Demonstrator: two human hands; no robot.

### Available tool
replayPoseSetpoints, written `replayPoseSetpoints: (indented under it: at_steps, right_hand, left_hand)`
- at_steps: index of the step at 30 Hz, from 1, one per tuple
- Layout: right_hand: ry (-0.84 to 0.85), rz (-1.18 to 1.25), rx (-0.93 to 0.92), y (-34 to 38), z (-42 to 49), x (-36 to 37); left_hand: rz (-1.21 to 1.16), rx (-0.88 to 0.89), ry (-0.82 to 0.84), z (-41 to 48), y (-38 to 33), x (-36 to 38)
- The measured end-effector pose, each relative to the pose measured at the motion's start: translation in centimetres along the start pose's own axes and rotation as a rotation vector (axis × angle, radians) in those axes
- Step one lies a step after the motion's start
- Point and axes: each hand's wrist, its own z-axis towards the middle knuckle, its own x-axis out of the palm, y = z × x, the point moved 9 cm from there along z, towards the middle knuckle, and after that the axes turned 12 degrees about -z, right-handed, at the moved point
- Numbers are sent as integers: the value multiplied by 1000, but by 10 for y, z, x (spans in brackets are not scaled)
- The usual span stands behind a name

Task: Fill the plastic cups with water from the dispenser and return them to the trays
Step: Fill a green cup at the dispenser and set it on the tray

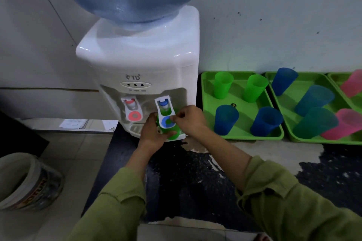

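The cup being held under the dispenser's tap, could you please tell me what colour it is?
The cup is green, clearest in the head view.

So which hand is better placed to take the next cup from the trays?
Probably the right hand: it only holds the blue tap lever and is nearest the green tray. The left hand grips the green cup.

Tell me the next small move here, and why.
Probably push the blue tap lever with the right hand, whose fingers pinch its edge: the left hand grips the green cup under that spout. Whether water flows cannot be seen.
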Motion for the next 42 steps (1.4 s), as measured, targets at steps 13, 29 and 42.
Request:
replayPoseSetpoints:
  at_steps: [13,29,42]
  right_hand:
    - [-165,-52,-55,-1,0,8]
    - [103,9,-92,-63,-42,39]
    - [142,116,-226,-87,-54,19]
  left_hand:
    - [44,8,-30,2,6,-2]
    - [-74,46,-15,-41,11,1]
    - [-149,84,147,-61,-31,55]
